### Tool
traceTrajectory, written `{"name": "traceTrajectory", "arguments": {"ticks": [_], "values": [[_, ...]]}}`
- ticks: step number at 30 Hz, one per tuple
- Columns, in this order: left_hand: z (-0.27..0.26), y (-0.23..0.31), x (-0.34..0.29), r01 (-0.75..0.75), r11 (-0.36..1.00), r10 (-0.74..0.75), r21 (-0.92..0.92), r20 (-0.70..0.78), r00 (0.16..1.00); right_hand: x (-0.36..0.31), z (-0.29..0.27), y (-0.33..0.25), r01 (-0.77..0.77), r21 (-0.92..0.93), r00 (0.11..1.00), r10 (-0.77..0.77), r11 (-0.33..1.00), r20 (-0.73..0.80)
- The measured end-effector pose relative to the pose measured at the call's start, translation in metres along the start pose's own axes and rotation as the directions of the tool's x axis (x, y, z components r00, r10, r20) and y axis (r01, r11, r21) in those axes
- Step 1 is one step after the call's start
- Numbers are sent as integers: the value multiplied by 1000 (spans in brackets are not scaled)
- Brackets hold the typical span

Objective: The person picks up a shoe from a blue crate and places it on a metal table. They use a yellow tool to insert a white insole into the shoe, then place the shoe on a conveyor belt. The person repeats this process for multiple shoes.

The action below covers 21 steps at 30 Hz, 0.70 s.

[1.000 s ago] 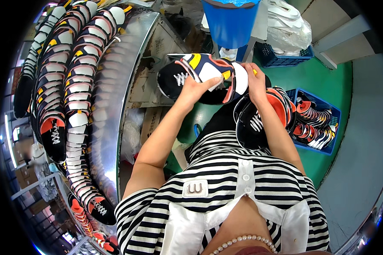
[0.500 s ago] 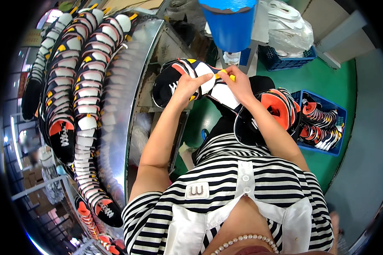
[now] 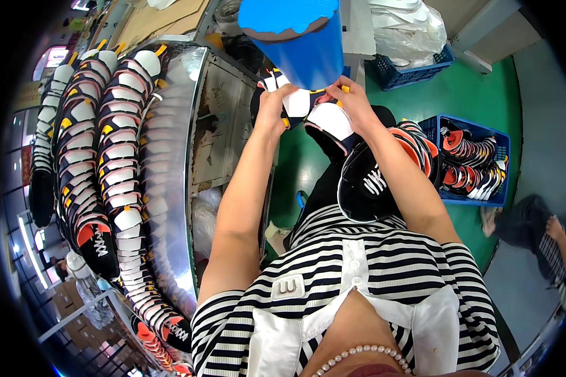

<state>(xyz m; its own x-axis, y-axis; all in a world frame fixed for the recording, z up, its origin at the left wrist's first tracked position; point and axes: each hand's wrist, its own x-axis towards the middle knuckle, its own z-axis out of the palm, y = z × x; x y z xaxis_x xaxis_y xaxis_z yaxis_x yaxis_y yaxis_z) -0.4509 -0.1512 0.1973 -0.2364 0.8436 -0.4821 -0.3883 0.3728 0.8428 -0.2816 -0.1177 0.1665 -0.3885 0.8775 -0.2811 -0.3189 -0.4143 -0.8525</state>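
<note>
My left hand [image 3: 274, 110] grips a black shoe upper with white panels and yellow tabs [image 3: 297, 103]. My right hand [image 3: 356, 108] pinches its yellow-edged collar from the other side. Just beyond my fingers, a blue cylinder [image 3: 299, 53] overlaps the far part of this upper and hides some of it. Below my right hand a second upper's white panel [image 3: 332, 121] shows. Beside my right forearm rests a stack of black uppers with orange linings and white laces [image 3: 371, 179].
Long rows of nested uppers [image 3: 119, 135] line the shiny metal table [image 3: 170, 151] on the left. At right stands a blue crate [image 3: 503, 188] of uppers; farther back, another blue crate [image 3: 390, 78] holds bagged white pieces. Another person [image 3: 534, 232] is at the far right.
My hands have brought the held upper up against the blue cylinder, which looks larger now. The view has shifted, and another person shows at the right.
</note>
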Motion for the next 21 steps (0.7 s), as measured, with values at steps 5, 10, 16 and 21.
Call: {"name": "traceTrajectory", "arguments": {"ticks": [5,10,16,21], "values": [[-18,2,19,260,895,-243,-362,91,966,6,-11,3,36,-94,998,-40,995,-49],[-45,-37,-52,-222,975,214,0,-255,943,-12,-54,9,186,252,968,-133,950,-215],[-15,-68,-102,-71,994,79,-80,95,992,-23,29,70,233,-169,917,-275,958,-291],[13,-40,-97,-179,980,184,92,-53,981,-15,29,60,359,-198,890,-399,912,-221]]}}
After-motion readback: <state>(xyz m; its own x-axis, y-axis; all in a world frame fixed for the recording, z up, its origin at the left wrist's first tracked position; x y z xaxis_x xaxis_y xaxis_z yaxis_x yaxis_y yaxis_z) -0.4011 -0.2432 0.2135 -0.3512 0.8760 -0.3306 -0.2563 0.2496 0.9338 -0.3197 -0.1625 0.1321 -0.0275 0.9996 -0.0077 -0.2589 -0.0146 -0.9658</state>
